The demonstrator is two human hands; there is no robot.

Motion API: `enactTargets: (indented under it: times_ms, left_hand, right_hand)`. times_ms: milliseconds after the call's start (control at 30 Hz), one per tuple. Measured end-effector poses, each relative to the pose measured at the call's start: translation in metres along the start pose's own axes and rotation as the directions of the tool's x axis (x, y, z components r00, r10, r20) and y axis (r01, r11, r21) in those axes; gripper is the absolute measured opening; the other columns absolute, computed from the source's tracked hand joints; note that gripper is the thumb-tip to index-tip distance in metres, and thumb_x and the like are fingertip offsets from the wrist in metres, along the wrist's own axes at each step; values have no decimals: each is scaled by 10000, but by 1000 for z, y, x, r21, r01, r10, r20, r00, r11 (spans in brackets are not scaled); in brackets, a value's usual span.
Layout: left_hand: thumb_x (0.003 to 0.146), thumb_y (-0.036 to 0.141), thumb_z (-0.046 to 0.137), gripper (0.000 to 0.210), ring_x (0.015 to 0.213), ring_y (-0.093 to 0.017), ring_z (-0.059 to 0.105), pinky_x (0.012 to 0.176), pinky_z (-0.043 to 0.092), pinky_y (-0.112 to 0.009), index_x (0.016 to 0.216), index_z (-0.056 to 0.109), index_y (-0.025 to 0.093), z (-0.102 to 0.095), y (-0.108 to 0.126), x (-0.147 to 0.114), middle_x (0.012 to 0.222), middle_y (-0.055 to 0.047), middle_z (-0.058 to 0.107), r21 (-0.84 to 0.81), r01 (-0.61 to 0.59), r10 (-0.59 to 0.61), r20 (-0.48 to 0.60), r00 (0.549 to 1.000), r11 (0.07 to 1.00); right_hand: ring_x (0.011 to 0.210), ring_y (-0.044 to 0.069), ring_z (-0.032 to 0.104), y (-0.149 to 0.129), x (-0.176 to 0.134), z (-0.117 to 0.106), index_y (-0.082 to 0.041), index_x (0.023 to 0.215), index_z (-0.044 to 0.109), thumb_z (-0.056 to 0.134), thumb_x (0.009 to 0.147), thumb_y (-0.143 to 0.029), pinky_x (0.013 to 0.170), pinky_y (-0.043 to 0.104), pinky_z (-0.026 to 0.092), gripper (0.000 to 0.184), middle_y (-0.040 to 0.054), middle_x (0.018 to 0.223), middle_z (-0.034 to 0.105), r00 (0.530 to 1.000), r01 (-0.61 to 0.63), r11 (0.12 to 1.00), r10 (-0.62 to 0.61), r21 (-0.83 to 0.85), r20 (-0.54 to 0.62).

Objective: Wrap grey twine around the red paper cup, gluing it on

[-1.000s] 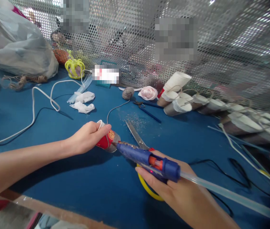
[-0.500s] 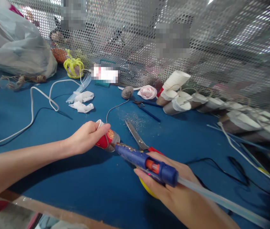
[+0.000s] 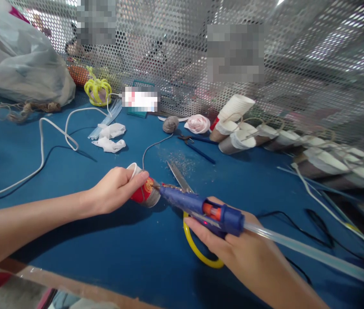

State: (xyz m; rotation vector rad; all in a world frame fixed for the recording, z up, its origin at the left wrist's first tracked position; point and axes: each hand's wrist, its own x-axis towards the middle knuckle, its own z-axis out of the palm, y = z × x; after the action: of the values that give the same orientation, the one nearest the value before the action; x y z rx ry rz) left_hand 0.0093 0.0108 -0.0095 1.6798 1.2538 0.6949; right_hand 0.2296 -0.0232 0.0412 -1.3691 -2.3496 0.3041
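Observation:
In my left hand [image 3: 112,189] a small red paper cup [image 3: 140,194] lies tilted, its white mouth toward me and grey cord wound at its base end. My thumb presses along its side. My right hand [image 3: 230,240] is closed around a blue hot glue gun [image 3: 188,201], with a long clear glue stick [image 3: 310,253] sticking out of its back. The gun's nozzle [image 3: 156,187] is at the cup's printed side; whether it touches I cannot tell. Grey cord runs from the cup to a small ball of cord [image 3: 170,125]. Beneath the gun lie scissors [image 3: 180,176] with a yellow handle loop showing.
Pliers [image 3: 197,148] and a pink ribbon roll [image 3: 197,123] lie beyond the scissors. Several wrapped cups [image 3: 238,142] line the right back, below a perforated metal screen [image 3: 175,51]. Crumpled white tissue [image 3: 109,137], a white cable [image 3: 42,146] and a plastic bag [image 3: 24,64] are at left.
The glue gun has risen slightly, and its nozzle has shifted from near the cup's grey base up to the printed red side. More of the yellow scissor handle shows.

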Motion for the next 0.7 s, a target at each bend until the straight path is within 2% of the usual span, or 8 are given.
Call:
enactTargets:
  times_ms: [100, 267, 433, 600, 700]
  left_hand:
    - [829, 545, 279, 569, 508, -85, 290, 466, 280, -192, 603, 565, 108, 0, 0, 0, 515, 26, 385, -12, 2, -2, 6, 1000, 1000]
    - [814, 569, 282, 577, 508, -85, 270, 448, 263, -192, 542, 513, 116, 0, -2, 0, 510, 31, 333, 26, 17, -16, -28, 999, 1000]
    - [825, 545, 280, 575, 511, -89, 301, 466, 291, -193, 578, 560, 108, 0, -2, 0, 514, 24, 381, 37, -10, 11, -29, 1000, 999]
    - [826, 523, 297, 555, 486, -87, 316, 463, 304, -196, 596, 584, 107, 0, 0, 0, 493, 22, 416, 29, -19, 20, -47, 999, 999]
    - [828, 520, 299, 557, 492, -88, 323, 465, 307, -197, 606, 594, 104, 0, 0, 0, 498, 17, 426, 25, -13, 14, -45, 999, 1000]
  right_hand:
    - [483, 144, 573, -1, -1, -2, -264, 662, 592, 455, 799, -267, 449, 229, 483, 194, -7, 570, 616, 999, -12, 998, 9, 56, 42]
    - [558, 181, 630, -4, 4, -5, -253, 640, 594, 490, 766, -290, 518, 252, 521, 167, 5, 542, 613, 999, -38, 999, 38, 20, 1]
    - [552, 176, 638, -6, 5, -7, -259, 625, 593, 477, 780, -296, 517, 239, 526, 197, 1, 553, 627, 999, -35, 999, 35, 22, 18]
    - [685, 243, 657, 7, -3, -7, -263, 692, 655, 480, 785, -377, 597, 306, 542, 228, 26, 492, 595, 1000, -1, 998, 2, -64, 18]
    - [697, 253, 655, 14, -6, -5, -262, 722, 683, 486, 779, -407, 618, 320, 542, 251, 33, 478, 580, 999, 31, 996, -29, -86, 29]
